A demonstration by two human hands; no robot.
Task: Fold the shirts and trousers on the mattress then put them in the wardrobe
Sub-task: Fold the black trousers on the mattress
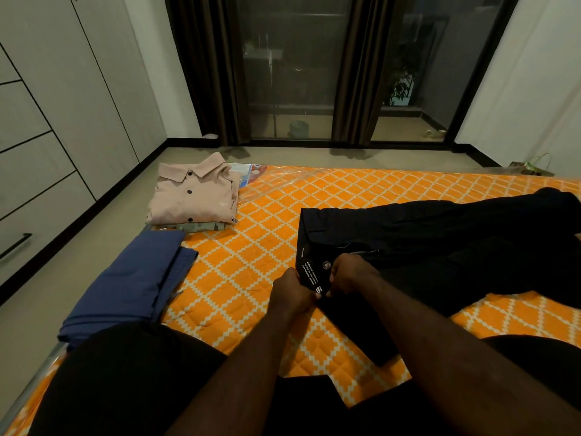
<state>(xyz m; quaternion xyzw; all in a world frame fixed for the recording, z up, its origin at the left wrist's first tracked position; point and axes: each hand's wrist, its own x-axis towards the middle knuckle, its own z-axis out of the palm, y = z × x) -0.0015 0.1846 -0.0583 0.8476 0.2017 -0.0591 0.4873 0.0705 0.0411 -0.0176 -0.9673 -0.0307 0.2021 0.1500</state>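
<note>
On the orange mattress, black trousers lie spread out. Both hands pinch the waistband: left hand, right hand. Far left, a pink shirt and blue trousers sit folded.

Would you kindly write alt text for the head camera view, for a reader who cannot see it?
The left hand and right hand grip the waistband of black trousers spread over an orange diamond-patterned mattress. At its left edge lie a folded blue garment and a folded pink shirt atop a green garment, beside a closed white wardrobe.
</note>
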